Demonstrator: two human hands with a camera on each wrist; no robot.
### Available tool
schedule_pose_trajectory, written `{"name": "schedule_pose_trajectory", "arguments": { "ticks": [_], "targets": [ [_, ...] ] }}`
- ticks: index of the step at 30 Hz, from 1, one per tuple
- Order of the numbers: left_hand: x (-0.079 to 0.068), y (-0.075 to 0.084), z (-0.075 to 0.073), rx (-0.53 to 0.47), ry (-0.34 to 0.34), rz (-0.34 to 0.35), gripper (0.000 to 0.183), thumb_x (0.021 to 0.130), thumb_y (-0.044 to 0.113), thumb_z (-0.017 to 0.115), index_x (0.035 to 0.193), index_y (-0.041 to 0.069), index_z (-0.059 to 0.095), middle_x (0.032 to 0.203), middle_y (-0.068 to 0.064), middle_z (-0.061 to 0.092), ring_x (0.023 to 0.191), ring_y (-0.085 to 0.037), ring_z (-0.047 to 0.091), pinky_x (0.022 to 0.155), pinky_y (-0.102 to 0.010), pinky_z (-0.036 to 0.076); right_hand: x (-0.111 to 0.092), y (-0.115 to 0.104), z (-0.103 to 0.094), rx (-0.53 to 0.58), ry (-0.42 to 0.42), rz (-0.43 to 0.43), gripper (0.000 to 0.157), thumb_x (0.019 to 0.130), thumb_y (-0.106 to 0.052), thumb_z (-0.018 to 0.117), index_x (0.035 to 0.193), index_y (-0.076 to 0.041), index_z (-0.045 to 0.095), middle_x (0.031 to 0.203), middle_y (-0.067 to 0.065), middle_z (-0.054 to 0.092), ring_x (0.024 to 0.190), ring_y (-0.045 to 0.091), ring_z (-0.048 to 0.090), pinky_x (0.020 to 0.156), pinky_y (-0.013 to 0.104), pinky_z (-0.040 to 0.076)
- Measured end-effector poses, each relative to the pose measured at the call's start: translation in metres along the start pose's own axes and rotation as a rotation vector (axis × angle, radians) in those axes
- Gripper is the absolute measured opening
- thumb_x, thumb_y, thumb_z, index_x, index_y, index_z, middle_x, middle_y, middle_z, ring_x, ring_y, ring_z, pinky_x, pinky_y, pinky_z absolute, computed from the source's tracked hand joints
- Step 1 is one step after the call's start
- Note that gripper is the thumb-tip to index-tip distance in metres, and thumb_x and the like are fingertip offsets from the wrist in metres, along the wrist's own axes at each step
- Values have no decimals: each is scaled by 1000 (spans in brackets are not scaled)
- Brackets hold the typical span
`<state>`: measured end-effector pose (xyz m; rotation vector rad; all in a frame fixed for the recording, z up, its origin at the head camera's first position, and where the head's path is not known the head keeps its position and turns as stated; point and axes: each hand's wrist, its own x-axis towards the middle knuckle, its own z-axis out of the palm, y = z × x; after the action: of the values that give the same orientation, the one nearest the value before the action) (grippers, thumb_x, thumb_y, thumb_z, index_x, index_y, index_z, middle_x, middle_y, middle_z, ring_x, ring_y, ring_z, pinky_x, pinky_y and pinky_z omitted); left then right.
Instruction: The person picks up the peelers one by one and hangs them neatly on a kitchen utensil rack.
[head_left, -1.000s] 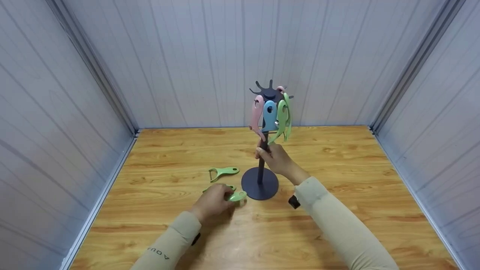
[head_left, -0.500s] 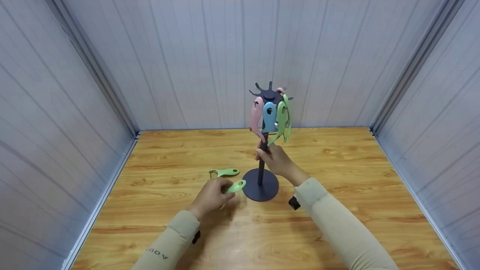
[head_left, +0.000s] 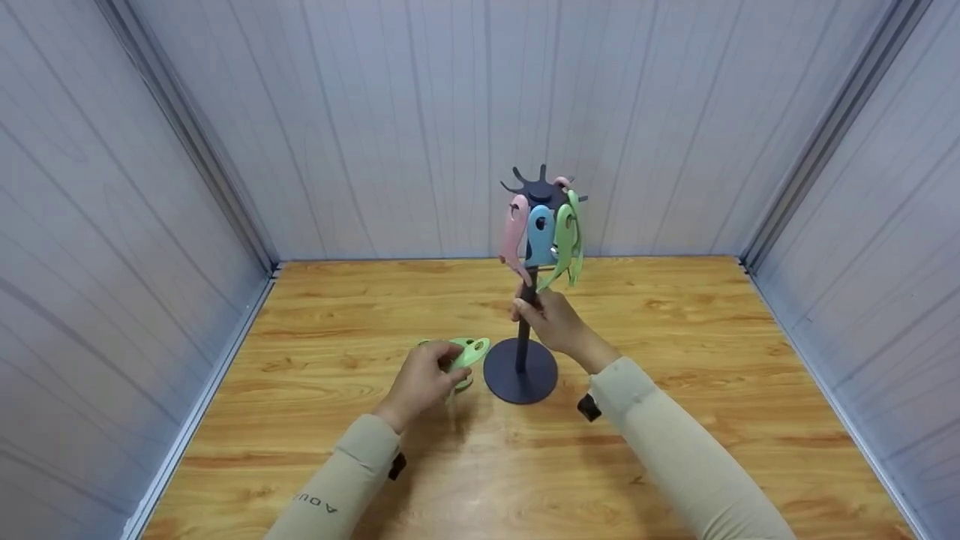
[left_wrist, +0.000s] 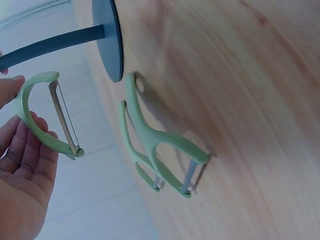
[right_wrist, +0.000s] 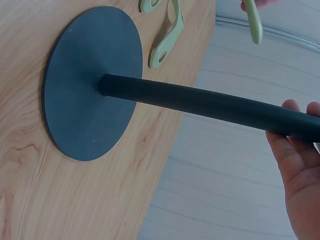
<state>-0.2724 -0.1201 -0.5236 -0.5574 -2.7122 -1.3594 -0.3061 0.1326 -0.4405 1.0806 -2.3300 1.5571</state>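
Table (head_left: pixel 675 337): wooden, across the head view's lower half; pale wall (head_left: pixel 420 112) behind.
Stand (head_left: pixel 523 349): upright, right of centre; right hand (head_left: pixel 559 324) grips its pole (right_wrist: pixel 200 102).
Hooks (head_left: pixel 543 173): I count at least five hung peelers (head_left: pixel 540 236); some hooks bare.
Left hand (head_left: pixel 422 381): pinches a green peeler (head_left: pixel 471 355) mid-frame, above the table.
Loose peelers (left_wrist: pixel 150 135): two, left of the base (head_left: pixel 520 384); I judge three left to hang.

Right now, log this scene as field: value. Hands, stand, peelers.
left hand: pinches held green peeler near its blade end, off the table
right hand: grips post of dark stand
stand pose: upright
hanging at front: pink peeler, blue peeler, hung green peeler
on table: two green peelers, left of stand base
bare hooks: at least three, toward back
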Motion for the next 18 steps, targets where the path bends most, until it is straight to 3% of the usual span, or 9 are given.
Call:
{"name": "schedule_pose_trajectory", "arguments": {
  "ticks": [11,18],
  "targets": [
    [6,8,-4,-32,133,125,22,87,17,76,108,13,72,90,6,69,79,-9,64,69,-27,55,0,-2,0,0,6,37,13,101,3,44,100,14,50,86,31,63,77,22,63,75,62,51],
    [10,15,-8,-56,195,151,21,87,22,76,106,13,72,89,6,68,79,-9,62,69,-27,54,0,-1,0,-7,-2,31,14,102,3,44,102,16,49,86,31,63,76,20,63,75,60,52]
  ]
}}
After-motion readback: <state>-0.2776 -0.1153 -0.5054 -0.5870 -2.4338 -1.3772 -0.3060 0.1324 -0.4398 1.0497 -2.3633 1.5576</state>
